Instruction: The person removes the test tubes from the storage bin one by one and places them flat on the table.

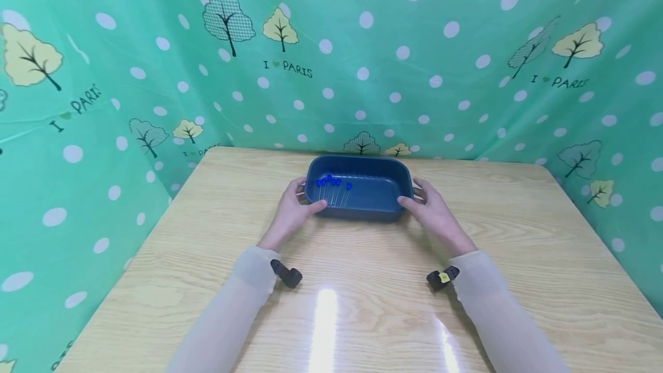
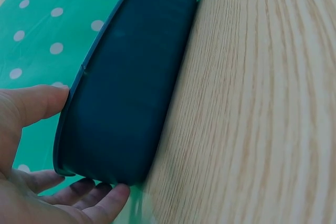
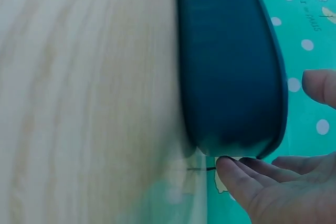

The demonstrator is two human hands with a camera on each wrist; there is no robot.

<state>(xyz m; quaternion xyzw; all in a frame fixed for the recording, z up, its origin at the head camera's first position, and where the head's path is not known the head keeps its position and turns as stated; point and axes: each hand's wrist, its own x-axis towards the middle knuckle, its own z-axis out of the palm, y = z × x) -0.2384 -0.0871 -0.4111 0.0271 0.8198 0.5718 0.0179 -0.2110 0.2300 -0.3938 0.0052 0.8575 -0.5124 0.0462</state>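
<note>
A dark blue rectangular bin stands near the far edge of the table, between both hands. Inside its left half lie several thin clear stick-like pieces with bright blue ends; their exact kind is too small to tell. At the bin's left end, my left hand holds it, thumb on the rim and fingers against the end wall, plain in the left wrist view. My right hand is at the right end. In the right wrist view its extended fingers touch the end wall while the thumb stands apart above the rim.
The wooden table has glossy light reflections near its front. A green polka-dot curtain with tree prints hangs behind the table and along its sides. Dark devices are strapped at both wrists, over light sleeves.
</note>
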